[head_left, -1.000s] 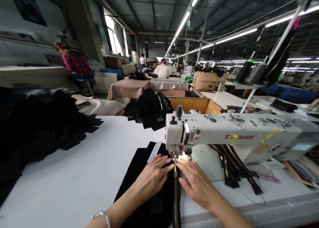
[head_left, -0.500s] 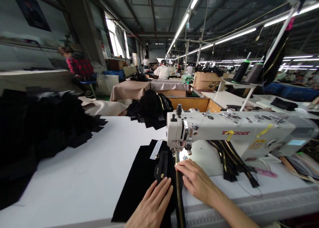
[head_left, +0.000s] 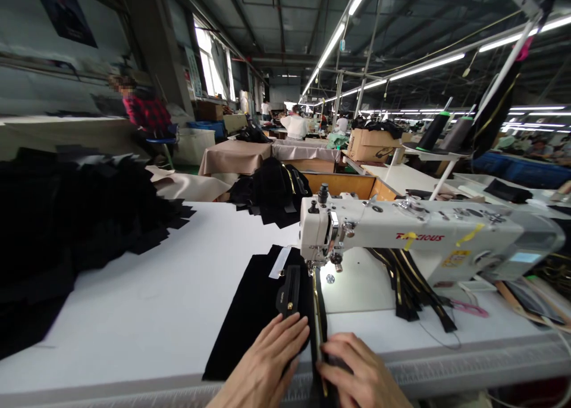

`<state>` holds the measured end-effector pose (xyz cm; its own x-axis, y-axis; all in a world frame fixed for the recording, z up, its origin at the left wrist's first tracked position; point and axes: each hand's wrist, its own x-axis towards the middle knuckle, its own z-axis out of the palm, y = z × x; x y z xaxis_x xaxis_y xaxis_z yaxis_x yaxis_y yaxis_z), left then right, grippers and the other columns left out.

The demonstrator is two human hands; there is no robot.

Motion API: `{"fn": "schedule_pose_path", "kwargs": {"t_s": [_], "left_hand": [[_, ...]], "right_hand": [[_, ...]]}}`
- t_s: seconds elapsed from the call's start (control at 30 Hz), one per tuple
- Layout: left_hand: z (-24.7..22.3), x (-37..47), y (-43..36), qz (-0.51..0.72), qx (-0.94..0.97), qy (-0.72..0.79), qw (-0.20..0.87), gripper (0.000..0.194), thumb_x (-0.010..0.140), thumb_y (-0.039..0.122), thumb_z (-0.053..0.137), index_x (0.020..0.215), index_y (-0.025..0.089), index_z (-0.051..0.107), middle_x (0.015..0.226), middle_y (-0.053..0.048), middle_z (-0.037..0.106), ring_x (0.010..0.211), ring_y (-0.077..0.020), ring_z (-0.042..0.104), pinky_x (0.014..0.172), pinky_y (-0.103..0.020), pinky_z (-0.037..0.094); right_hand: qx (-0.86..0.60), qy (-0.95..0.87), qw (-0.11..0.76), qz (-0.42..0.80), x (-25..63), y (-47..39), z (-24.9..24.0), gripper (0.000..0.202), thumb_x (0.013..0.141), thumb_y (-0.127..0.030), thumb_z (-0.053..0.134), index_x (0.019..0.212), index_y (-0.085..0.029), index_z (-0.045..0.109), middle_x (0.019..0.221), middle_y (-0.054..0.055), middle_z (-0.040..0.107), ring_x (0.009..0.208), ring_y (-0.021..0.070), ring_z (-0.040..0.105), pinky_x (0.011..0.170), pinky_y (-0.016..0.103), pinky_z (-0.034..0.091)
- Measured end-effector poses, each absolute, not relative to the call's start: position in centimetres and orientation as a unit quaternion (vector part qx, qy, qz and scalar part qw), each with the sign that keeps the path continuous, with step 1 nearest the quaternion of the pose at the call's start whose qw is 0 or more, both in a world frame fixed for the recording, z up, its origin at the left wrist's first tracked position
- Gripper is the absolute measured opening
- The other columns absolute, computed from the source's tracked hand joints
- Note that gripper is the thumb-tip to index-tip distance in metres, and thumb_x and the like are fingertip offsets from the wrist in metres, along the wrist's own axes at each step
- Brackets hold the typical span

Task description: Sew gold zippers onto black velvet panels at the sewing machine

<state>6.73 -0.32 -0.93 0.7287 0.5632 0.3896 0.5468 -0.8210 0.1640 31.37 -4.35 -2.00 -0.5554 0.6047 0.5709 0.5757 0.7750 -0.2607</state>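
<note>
A black fabric panel (head_left: 241,313) lies on the white table, its far right edge at the needle area of the sewing machine (head_left: 370,217). Set into it is a small black zipped pocket (head_left: 291,286) with a gold puller, and a white strip (head_left: 280,263) lies above that. Fingers outstretched, my left hand (head_left: 272,360) rests flat on the panel just below the pocket. A black zipper tape with gold teeth (head_left: 317,307) runs from under the presser foot along the panel's right edge. Near the table's front edge my right hand (head_left: 357,369) pinches this tape.
Stacked black fabric pieces (head_left: 80,217) cover the table's left side. Another black pile (head_left: 272,188) sits behind the machine. Loose zipper tapes (head_left: 401,283) and pink-handled scissors (head_left: 470,308) lie under the machine arm. Thread cones (head_left: 432,131) stand behind. A person in red plaid (head_left: 149,113) sits far left.
My right hand has moved from beside the presser foot down along the zipper tape towards the table's front edge. My left hand stays on the panel. The view has shifted slightly.
</note>
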Motion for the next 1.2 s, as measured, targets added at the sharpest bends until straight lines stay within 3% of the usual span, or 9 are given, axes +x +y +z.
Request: {"fn": "schedule_pose_path", "kwargs": {"t_s": [0.17,0.37,0.53,0.7,0.83,1.2], "left_hand": [[-1.7,7.6,-0.3,0.164,0.953,0.245,-0.062,0.062,0.084,0.007,0.048,0.146,0.01,0.039,0.146,-0.012,0.049,0.132,-0.0248,0.05,0.111,-0.042,0.043],[-1.4,8.2,0.0,0.132,0.959,0.232,-0.096,0.065,0.07,0.006,0.051,0.135,0.008,0.049,0.139,-0.014,0.056,0.124,-0.0305,0.057,0.105,-0.048,0.049],[-0.1,8.6,0.1,0.124,0.963,0.226,-0.078,0.059,0.073,0.006,0.052,0.131,0.008,0.05,0.133,-0.015,0.06,0.122,-0.0297,0.059,0.108,-0.048,0.047],[-0.7,8.6,0.5,0.134,0.962,0.23,-0.058,0.053,0.081,0.016,0.055,0.133,0.008,0.05,0.132,-0.015,0.061,0.121,-0.0284,0.06,0.108,-0.041,0.047],[-1.3,8.4,1.0,0.145,0.964,0.215,-0.057,0.049,0.088,0.021,0.055,0.135,0.009,0.049,0.13,-0.015,0.062,0.121,-0.0287,0.06,0.107,-0.04,0.048],[0.3,8.7,2.8,0.095,0.965,0.243,-0.02,0.072,0.07,0.006,0.054,0.14,0.011,0.044,0.144,-0.014,0.051,0.128,-0.0297,0.054,0.109,-0.044,0.047]], "right_hand": [[-0.354,-0.877,0.326,0.02,31.0,-3.9,-1.9,0.051,0.064,0.004,0.046,0.105,-0.019,0.066,0.106,0.009,0.065,0.102,0.0237,0.058,0.089,0.034,0.057],[-0.35,-0.881,0.318,0.028,31.0,-3.8,-2.7,0.054,0.06,0.003,0.047,0.107,-0.018,0.066,0.108,0.01,0.064,0.102,0.0241,0.058,0.09,0.033,0.056],[-0.334,-0.888,0.308,0.067,31.5,-2.8,-1.9,0.05,0.065,0.003,0.044,0.105,-0.018,0.065,0.105,0.008,0.064,0.101,0.0217,0.057,0.092,0.032,0.054],[-0.409,-0.875,0.243,0.088,31.6,-0.1,-0.4,0.056,0.076,0.0,0.044,0.127,-0.018,0.057,0.122,0.011,0.057,0.113,0.025,0.053,0.101,0.042,0.051],[-0.421,-0.873,0.228,0.093,31.2,1.5,-0.4,0.056,0.076,0.0,0.045,0.126,-0.021,0.059,0.114,0.009,0.056,0.109,0.024,0.052,0.095,0.041,0.052],[-0.398,-0.88,0.254,0.061,31.3,4.3,-0.4,0.046,0.08,0.003,0.045,0.117,-0.017,0.063,0.107,0.009,0.059,0.105,0.0246,0.051,0.093,0.044,0.05]]}}
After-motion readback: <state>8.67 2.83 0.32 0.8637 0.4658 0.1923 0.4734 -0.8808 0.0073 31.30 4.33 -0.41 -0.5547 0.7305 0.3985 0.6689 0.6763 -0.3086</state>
